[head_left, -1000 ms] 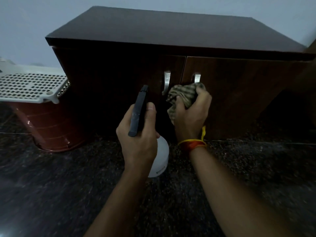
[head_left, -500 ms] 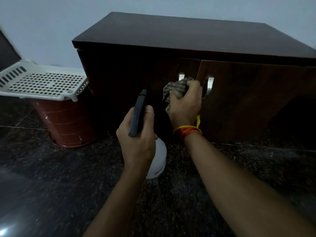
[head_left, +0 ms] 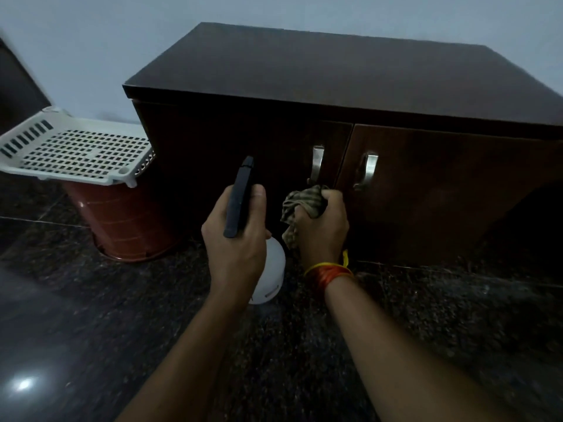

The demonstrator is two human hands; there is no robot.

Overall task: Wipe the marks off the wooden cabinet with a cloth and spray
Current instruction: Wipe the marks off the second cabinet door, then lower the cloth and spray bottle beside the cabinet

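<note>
At frame centre, the right hand (head_left: pixel 321 229) clutches a bunched cloth (head_left: pixel 301 208) against the wooden cabinet (head_left: pixel 426 184) door below its handles; the left hand (head_left: pixel 236 239) grips the spray bottle (head_left: pixel 268 272). A stray squeeze could wet the floor.

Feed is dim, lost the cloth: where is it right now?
In the head view, the cloth is bunched in the right hand, low on the cabinet front just below the left door handle.

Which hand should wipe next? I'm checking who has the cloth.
Right hand: it grips the cloth by the cabinet doors; the left hand holds the spray bottle.
</note>
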